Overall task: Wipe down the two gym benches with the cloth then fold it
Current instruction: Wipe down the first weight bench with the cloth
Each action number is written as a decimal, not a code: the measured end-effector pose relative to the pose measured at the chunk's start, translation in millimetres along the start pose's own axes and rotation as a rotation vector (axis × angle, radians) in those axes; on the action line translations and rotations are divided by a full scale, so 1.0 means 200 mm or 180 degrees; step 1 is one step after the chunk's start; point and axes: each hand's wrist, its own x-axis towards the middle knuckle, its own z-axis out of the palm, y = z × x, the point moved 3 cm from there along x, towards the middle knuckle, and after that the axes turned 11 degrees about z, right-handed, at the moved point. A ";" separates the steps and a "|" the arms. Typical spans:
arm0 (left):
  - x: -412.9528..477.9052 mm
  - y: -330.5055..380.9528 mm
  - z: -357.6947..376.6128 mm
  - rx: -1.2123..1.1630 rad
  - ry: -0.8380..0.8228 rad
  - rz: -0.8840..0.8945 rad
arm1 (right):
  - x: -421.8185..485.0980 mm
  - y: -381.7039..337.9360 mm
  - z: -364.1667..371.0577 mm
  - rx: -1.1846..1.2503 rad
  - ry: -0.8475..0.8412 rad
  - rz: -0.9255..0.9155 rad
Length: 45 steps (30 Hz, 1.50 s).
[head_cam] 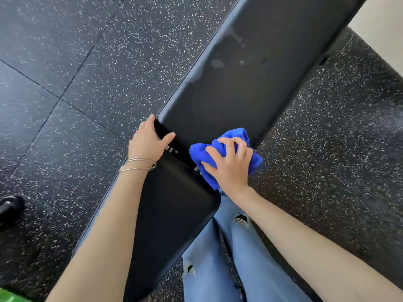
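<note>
One black padded gym bench runs from bottom centre to top right, with a long back pad and a shorter seat pad split by a gap. My right hand grips a bunched bright blue cloth at the right side of the gap. Wearing thin bangles, my left hand holds the near left corner of the back pad, its thumb over the pad's edge. Pale smears show on the back pad farther up. Only this one bench is in view.
Black speckled rubber floor tiles surround the bench. My legs in light blue ripped jeans stand to the right of the seat pad. A dark round object lies at the left edge, and something green shows at the bottom left corner.
</note>
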 end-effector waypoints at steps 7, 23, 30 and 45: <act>0.08 0.03 -0.02 0.0008 -0.0111 0.0294 | 0.16 -0.10 -0.02 0.0342 -0.0098 -0.0612; 0.05 0.19 -0.03 0.0111 -0.0160 0.0354 | 0.59 0.56 -0.11 0.0180 -0.0119 0.1036; 0.05 0.20 -0.01 -0.0037 -0.0105 0.0259 | 0.49 0.38 -0.03 0.0094 -0.0142 0.1401; 0.07 0.27 0.04 -0.0170 0.0384 -0.0264 | 1.20 0.76 -0.08 -0.0230 -0.0136 0.1320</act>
